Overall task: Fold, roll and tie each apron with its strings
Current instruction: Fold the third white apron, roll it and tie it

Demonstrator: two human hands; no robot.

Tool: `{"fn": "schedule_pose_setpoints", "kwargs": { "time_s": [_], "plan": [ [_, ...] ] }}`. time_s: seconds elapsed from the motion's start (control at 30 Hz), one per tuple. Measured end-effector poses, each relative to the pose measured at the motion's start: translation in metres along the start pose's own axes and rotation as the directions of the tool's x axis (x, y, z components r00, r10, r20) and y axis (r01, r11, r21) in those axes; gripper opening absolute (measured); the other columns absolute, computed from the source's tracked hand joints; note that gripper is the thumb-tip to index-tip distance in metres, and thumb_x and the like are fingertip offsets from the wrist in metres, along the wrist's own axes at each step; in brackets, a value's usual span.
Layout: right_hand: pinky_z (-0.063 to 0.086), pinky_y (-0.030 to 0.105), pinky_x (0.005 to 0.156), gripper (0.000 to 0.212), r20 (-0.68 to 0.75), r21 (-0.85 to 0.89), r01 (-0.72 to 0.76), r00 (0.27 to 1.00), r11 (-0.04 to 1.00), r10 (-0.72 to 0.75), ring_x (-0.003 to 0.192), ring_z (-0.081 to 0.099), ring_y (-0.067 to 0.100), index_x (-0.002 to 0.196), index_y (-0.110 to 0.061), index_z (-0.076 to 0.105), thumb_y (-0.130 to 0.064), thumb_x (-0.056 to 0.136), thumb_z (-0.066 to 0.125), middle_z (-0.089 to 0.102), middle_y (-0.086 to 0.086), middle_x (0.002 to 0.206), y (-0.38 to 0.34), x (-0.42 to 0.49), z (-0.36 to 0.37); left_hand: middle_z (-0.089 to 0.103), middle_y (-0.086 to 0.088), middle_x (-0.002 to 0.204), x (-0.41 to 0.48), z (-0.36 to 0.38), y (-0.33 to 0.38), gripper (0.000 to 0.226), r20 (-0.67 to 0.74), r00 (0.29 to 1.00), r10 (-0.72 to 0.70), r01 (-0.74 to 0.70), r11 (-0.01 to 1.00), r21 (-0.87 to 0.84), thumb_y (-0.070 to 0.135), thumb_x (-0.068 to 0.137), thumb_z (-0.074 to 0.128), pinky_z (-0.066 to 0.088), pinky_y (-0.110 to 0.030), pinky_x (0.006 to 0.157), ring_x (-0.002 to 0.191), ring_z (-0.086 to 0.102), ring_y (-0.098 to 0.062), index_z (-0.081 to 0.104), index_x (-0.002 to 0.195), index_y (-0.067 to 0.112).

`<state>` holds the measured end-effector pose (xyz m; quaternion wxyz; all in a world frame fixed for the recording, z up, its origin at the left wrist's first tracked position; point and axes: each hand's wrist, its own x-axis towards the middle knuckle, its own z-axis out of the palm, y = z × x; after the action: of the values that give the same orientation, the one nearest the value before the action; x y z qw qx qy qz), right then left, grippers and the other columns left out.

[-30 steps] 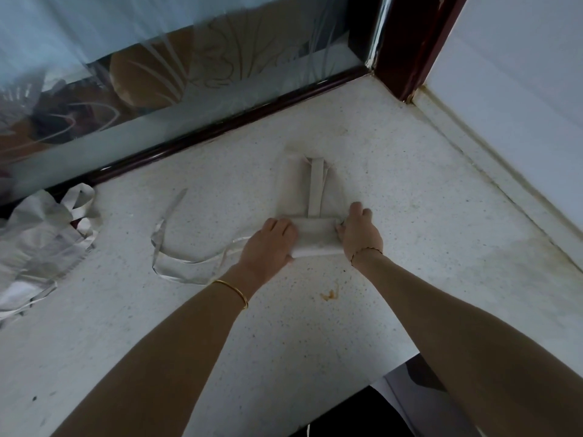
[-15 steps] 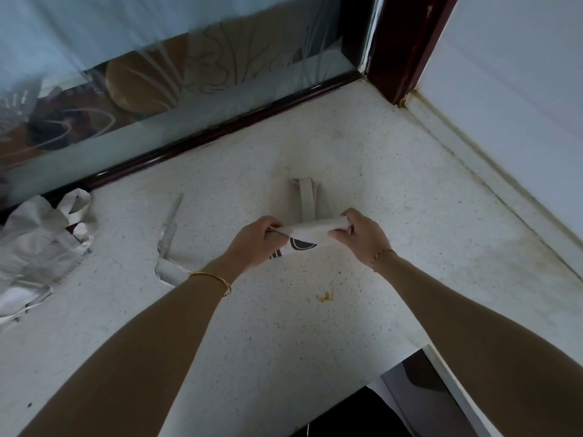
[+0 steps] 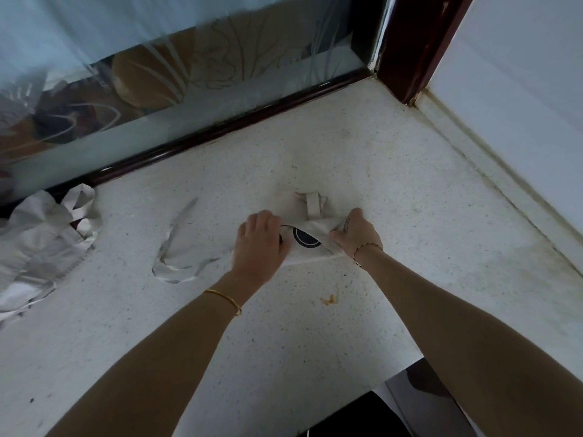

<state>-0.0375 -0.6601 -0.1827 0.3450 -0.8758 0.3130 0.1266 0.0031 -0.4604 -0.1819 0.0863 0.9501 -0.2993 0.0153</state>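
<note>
The head view looks steeply down, close over the countertop point(image 3: 315, 342).

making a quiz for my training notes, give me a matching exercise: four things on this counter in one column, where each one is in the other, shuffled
Things
1. rolled apron
2. loose string
3. apron pile
4. orange stain

Places
A. far left edge of the counter
B. between the two forearms, nearer the person
C. gripped by the left hand and right hand
D. looped on the counter just left of the left hand

Pairs: 1-C, 2-D, 3-A, 4-B
</note>
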Motion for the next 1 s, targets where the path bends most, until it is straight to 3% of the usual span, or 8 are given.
{"fn": "schedule_pose_setpoints", "kwargs": {
  "time_s": [0.07, 0.17, 0.27, 0.37, 0.53, 0.67, 0.87, 1.0],
  "plan": [
    [0.040, 0.030, 0.057, 0.032, 0.001, -0.017, -0.004, 1.000, 1.000, 0.004, 0.072, 0.053, 0.025, 0.100, -0.012, 0.030, -0.023, 0.088, 0.058, 0.053, 0.007, 0.084, -0.001, -0.001, 0.001, 0.057, -0.012, 0.110, -0.004, 0.006, -0.002, 0.045, 0.025, 0.980, 0.199, -0.198, 0.980, -0.034, 0.039, 0.076, 0.067, 0.053, -0.040, 0.075, 0.098, 0.057, -0.032, 0.057, 0.104, 0.006],
    [0.043, 0.033, 0.060, 0.035, -0.086, -0.196, 0.054, 0.994, 0.979, -0.072, 0.085, 0.054, 0.027, 0.112, -0.014, 0.035, -0.025, 0.087, 0.057, 0.048, 0.007, 0.097, -0.003, -0.007, 0.003, 0.055, -0.012, 0.117, -0.002, 0.006, -0.001, 0.061, 0.176, 0.961, 0.211, -0.202, 0.977, -0.069, 0.037, 0.064, 0.081, 0.055, -0.041, 0.075, 0.104, 0.054, -0.032, 0.056, 0.111, 0.006],
    [0.046, 0.034, 0.076, 0.033, -0.152, -0.502, 0.289, 0.899, 0.815, -0.412, 0.100, 0.048, 0.028, 0.117, -0.012, 0.050, -0.023, 0.087, 0.059, 0.048, 0.009, 0.114, 0.002, -0.012, 0.006, 0.049, -0.009, 0.124, 0.006, 0.002, 0.001, 0.056, 0.205, 0.956, 0.209, -0.205, 0.978, -0.041, 0.035, 0.076, 0.073, 0.051, -0.035, 0.080, 0.111, 0.046, -0.028, 0.051, 0.120, 0.008],
    [0.049, 0.041, 0.083, 0.031, -0.051, -0.476, 0.550, 0.761, 0.686, -0.646, 0.104, 0.053, 0.030, 0.097, -0.011, 0.064, -0.034, 0.084, 0.048, 0.059, 0.005, 0.107, 0.010, -0.018, 0.009, 0.055, -0.009, 0.117, 0.007, -0.001, -0.001, 0.045, 0.157, 0.961, 0.227, -0.220, 0.974, -0.062, 0.028, 0.079, 0.068, 0.051, -0.034, 0.072, 0.103, 0.049, -0.029, 0.054, 0.117, 0.008],
    [0.054, 0.038, 0.072, 0.037, 0.041, -0.512, 0.586, 0.748, 0.629, -0.663, 0.096, 0.062, 0.028, 0.095, -0.014, 0.065, -0.029, 0.064, 0.079, 0.065, 0.003, 0.101, 0.015, -0.019, 0.012, 0.062, -0.008, 0.109, 0.008, -0.004, -0.002, 0.041, 0.156, 0.965, 0.210, -0.190, 0.972, -0.138, 0.028, 0.084, 0.062, 0.049, -0.031, 0.070, 0.094, 0.054, -0.026, 0.054, 0.119, 0.009],
    [0.042, 0.031, 0.069, 0.014, -0.020, -0.488, 0.584, 0.736, 0.649, -0.677, 0.068, 0.063, 0.028, 0.084, -0.012, 0.065, -0.020, 0.076, 0.074, 0.066, 0.003, 0.072, 0.005, -0.014, 0.004, 0.064, -0.002, 0.103, 0.011, -0.015, -0.003, 0.039, 0.201, 0.979, 0.034, 0.034, 0.945, -0.324, 0.033, 0.093, 0.055, 0.050, -0.024, 0.070, 0.083, 0.060, -0.015, 0.050, 0.125, 0.011],
    [0.036, 0.027, 0.071, 0.024, 0.237, -0.461, 0.548, 0.834, 0.698, -0.498, 0.084, 0.060, 0.025, 0.115, -0.016, 0.050, -0.031, 0.096, 0.049, 0.064, 0.005, 0.096, -0.024, -0.009, -0.014, 0.059, -0.011, 0.099, 0.012, -0.012, -0.005, 0.037, 0.357, 0.907, -0.222, 0.382, 0.792, -0.476, 0.036, 0.093, 0.056, 0.058, -0.038, 0.062, 0.079, 0.063, -0.025, 0.049, 0.112, 0.005],
    [0.040, 0.028, 0.071, 0.027, 0.342, -0.515, 0.473, 0.878, 0.715, -0.334, 0.088, 0.055, 0.024, 0.117, -0.015, 0.052, -0.031, 0.095, 0.051, 0.061, 0.005, 0.106, -0.039, 0.005, -0.015, 0.042, -0.015, 0.124, 0.012, -0.004, -0.006, 0.060, 0.389, 0.860, -0.331, 0.471, 0.807, -0.356, 0.042, 0.085, 0.064, 0.050, -0.042, 0.089, 0.108, 0.048, -0.032, 0.044, 0.129, 0.005]
  ]
}}
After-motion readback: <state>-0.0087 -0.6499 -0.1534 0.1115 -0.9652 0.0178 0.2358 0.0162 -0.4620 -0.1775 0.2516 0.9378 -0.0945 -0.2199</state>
